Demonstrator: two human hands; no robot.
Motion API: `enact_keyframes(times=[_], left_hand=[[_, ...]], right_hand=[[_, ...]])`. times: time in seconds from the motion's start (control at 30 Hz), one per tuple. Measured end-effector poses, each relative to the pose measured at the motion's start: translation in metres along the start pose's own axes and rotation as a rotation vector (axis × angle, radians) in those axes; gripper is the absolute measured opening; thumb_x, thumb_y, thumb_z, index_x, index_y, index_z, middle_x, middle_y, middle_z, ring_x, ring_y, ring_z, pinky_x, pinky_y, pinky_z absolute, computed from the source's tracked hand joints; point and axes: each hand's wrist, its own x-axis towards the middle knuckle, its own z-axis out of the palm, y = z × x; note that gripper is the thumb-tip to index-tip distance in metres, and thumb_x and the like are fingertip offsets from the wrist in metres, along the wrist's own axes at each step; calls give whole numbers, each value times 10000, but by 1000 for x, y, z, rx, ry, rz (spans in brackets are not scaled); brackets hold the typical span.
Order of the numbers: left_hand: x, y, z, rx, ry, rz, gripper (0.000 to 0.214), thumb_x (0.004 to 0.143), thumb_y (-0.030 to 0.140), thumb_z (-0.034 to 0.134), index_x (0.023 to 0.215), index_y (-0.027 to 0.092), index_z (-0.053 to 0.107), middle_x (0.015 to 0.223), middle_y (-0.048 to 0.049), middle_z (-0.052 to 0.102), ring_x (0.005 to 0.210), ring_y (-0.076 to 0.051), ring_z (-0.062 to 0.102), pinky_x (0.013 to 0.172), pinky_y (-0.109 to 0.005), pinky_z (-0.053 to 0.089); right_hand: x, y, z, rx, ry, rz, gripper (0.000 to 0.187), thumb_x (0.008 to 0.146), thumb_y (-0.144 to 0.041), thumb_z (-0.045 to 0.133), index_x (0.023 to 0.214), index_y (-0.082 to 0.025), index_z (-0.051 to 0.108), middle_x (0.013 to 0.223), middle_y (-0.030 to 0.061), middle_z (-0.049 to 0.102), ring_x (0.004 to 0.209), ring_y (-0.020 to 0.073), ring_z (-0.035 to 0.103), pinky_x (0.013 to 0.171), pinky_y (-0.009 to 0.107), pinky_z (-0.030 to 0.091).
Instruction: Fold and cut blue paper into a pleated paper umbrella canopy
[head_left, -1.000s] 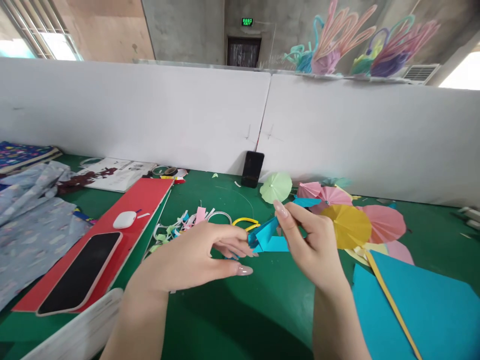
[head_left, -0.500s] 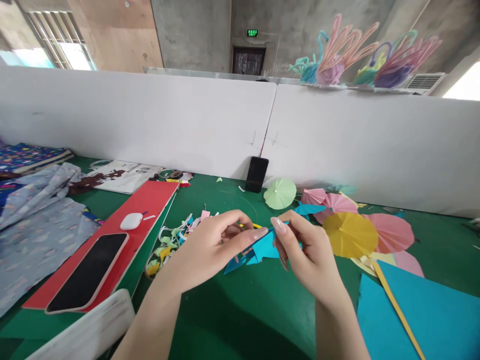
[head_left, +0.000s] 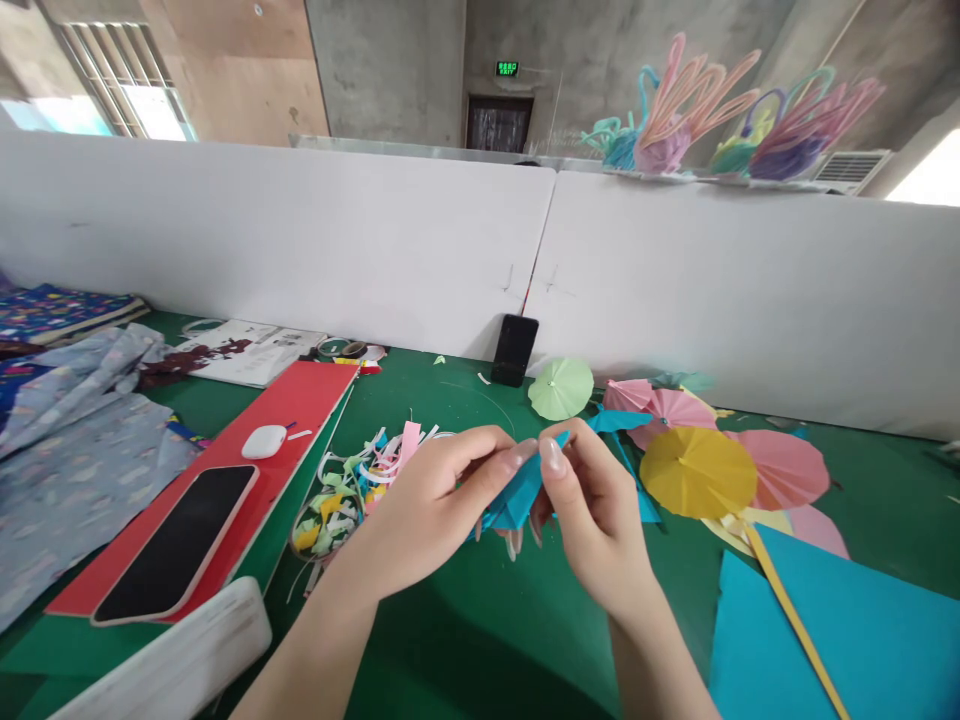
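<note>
A piece of folded blue paper (head_left: 516, 500) is pinched between my two hands above the green table. My left hand (head_left: 457, 490) grips it from the left, thumb on top near the upper edge. From the right, my right hand (head_left: 592, 500) closes on the same paper, thumb and fingers pressed together close to the left thumb. Part of the paper is hidden behind the fingers. Beyond my right hand lie more blue paper pieces (head_left: 626, 421). A heap of coloured paper scraps (head_left: 330, 510) sits left of my left hand.
Small paper umbrellas in green (head_left: 561, 389), yellow (head_left: 699, 471) and pink (head_left: 780, 466) lie to the right. Blue sheets (head_left: 870, 620) carry a yellow strip (head_left: 795, 620). At left, a phone (head_left: 180, 540) rests on a red board (head_left: 292, 410). Another phone (head_left: 515, 350) leans on the white partition (head_left: 360, 240).
My hands have drawn closer together, the right one moving left. The blue paper between them has turned and now shows a folded, pleated face below the thumbs.
</note>
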Motion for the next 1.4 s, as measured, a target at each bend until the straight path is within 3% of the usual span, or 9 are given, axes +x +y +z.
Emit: enact_keyframes(times=[0.2,0.37,0.53,0.93,1.03,1.17,1.4], left_hand=[[-4,3,1,-42,24,-4,398,987,499,406,729,205,480,643,62,377,575,-101,374,521,-228,311],[-4,7,1,-204,-16,13,391,980,465,451,692,202,437,612,77,347,526,-70,378,492,-164,354],[-6,10,2,-332,-48,21,375,969,444,490,687,199,458,626,78,447,561,-56,517,531,-126,447],[-8,6,7,-225,-14,29,343,996,416,453,729,202,479,622,87,453,522,-40,475,485,-129,364],[-9,4,10,-75,68,89,348,1011,411,413,726,214,445,588,90,420,510,-57,420,472,-154,318],[-10,4,16,118,181,137,316,1017,411,385,768,226,448,598,86,416,514,-78,387,464,-187,285],[-3,2,36,241,286,220,297,1009,304,365,723,224,366,585,84,352,473,-93,340,467,-229,282]], right_hand=[[-1,0,5,62,-21,63,313,1014,-421,396,759,-244,429,509,-75,487,401,105,514,391,209,411],[1,0,5,191,-17,69,329,995,-438,451,733,-240,433,467,-96,430,340,72,420,330,172,347],[0,2,8,322,0,94,338,959,-475,512,731,-239,432,454,-109,397,308,56,359,285,148,299],[-4,-1,12,455,8,157,318,968,-473,501,760,-234,466,463,-124,374,293,27,316,278,104,286],[-3,0,13,401,51,115,312,968,-457,507,752,-235,468,452,-124,377,289,32,310,275,114,293],[-4,6,12,151,122,-17,287,985,-367,502,737,-236,443,464,-107,404,327,53,358,315,149,298],[-4,10,15,-218,293,-201,271,1016,-201,380,749,-238,411,571,-80,388,443,79,342,416,192,305]])
